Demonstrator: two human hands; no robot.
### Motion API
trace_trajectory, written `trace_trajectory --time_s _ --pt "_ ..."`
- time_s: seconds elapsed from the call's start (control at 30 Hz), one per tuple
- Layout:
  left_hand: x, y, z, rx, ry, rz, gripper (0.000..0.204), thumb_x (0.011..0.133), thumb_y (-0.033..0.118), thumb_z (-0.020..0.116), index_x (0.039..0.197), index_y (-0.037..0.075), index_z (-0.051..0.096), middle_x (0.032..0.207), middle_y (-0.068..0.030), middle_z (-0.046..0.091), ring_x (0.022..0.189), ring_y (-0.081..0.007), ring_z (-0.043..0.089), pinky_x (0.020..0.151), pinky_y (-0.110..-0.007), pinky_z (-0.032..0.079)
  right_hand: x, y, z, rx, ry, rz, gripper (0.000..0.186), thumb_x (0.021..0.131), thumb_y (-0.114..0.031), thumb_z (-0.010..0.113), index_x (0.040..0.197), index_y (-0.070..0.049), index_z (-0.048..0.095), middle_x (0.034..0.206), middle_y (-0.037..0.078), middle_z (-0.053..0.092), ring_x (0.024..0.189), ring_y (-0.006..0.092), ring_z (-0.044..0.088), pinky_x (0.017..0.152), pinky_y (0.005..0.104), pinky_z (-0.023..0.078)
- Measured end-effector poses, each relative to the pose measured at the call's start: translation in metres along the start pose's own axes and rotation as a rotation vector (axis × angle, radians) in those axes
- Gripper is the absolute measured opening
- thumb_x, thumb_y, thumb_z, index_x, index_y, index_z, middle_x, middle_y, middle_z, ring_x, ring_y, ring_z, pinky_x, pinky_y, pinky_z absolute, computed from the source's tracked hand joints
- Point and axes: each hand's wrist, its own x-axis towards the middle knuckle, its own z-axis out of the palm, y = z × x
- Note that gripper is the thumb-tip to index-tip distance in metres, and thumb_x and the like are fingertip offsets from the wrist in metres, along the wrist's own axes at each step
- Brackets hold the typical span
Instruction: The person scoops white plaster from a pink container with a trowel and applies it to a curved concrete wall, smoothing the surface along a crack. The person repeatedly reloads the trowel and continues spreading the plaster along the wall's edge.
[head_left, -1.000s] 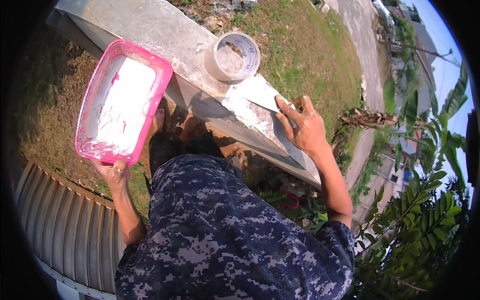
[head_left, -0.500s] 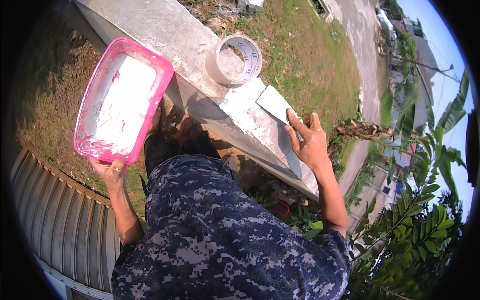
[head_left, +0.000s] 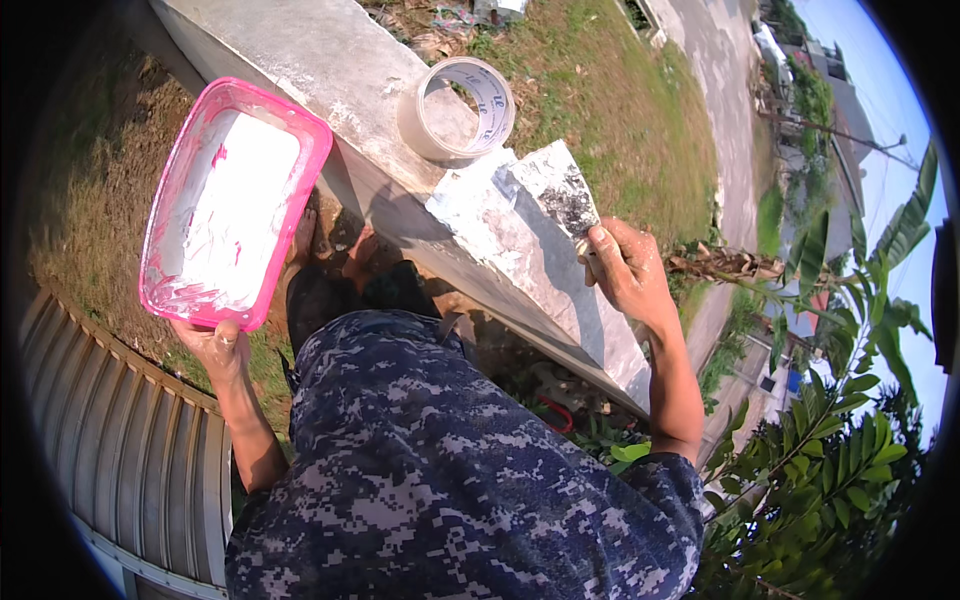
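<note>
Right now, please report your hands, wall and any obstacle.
Left hand holding pink tub. Right hand gripping flat scraper. Tape roll on wall beside white patch: possible obstacle.

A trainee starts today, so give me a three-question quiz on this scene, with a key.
1. True or false: the right hand holds the tub.
2. Fill in the colour: the paste in the tub is ____.
3. Where is the tape roll? A) in the tub; B) on the wall; C) on the grass.

Key: 1. False: the left hand does; the right holds a flat blade. 2. White. 3. B.
</note>
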Motion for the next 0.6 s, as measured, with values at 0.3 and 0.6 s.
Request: trace_trajectory --time_s 0.3,0.6 --pt "-0.014 -0.002 -0.009 0.019 0.013 0.011 0.112 0.059 0.044 0.091 0.142 0.004 0.030 0.136 -0.0116 0.046 0.124 -0.0257 0.049 0.106 -0.043 0.042 0.052 -0.017 0.015 0.333 -0.312 0.371 0.037 0.101 -0.037 0.051 0.086 -0.004 0.058 0.059 0.002 0.056 0.041 0.0099 0.051 0.043 0.0274 0.042" --pt "-0.016 -0.003 -0.011 -0.010 0.025 0.001 0.111 0.056 0.042 0.094 0.140 0.004 0.032 0.134 -0.0114 0.047 0.122 -0.0250 0.050 0.106 -0.042 0.042 0.027 -0.011 0.003 0.161 -0.339 0.421 0.040 0.101 -0.037 0.051 0.085 -0.001 0.058 0.057 0.005 0.055 0.040 0.0118 0.053 0.043 0.0286 0.042"
